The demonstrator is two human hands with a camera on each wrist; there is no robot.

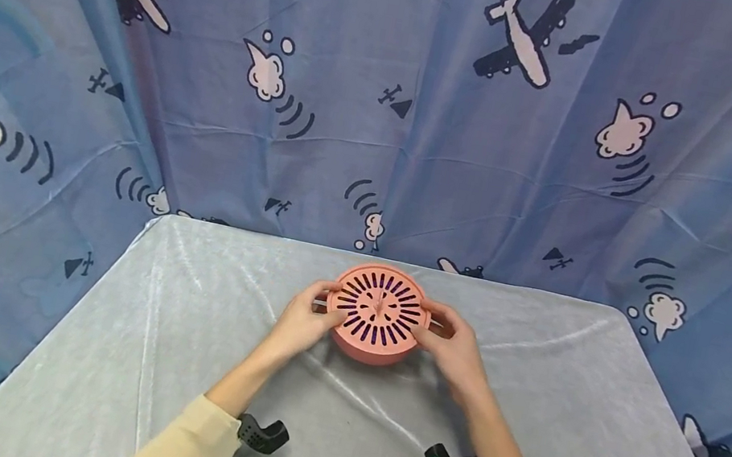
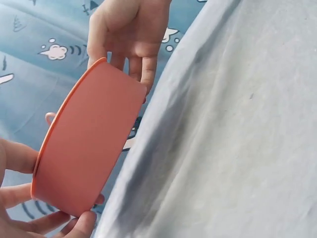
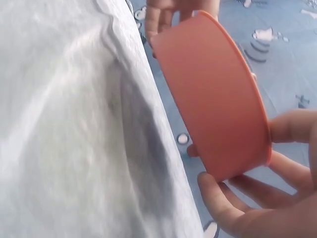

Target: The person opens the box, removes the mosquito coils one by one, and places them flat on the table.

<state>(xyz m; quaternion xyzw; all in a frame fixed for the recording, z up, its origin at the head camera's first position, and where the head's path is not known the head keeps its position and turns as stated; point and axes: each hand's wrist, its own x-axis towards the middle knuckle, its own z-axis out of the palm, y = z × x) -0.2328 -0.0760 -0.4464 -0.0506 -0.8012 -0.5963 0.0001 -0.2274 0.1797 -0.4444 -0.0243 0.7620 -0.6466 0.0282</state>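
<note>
A round coral-pink box (image 1: pixel 370 356), like a mosquito coil holder, has a lid (image 1: pixel 378 308) with radial slots, seed-shaped holes and a small loop. Dark purple shows through the slots. My left hand (image 1: pixel 305 322) grips its left side, thumb on the lid's rim. On the opposite side my right hand (image 1: pixel 458 352) holds it the same way. Smooth side wall (image 2: pixel 91 134) faces the left wrist view, where fingertips reach the base edge. The right wrist view shows the box (image 3: pixel 213 94) raised off the cloth, fingers curled about its lower edge. Its inside is hidden.
A pale grey cloth (image 1: pixel 202 363) covers the table, with creases running across it. Blue curtains (image 1: pixel 360 97) printed with airplanes and clouds hang behind and at both sides. Black bands with camera mounts (image 1: pixel 262 435) sit on both wrists.
</note>
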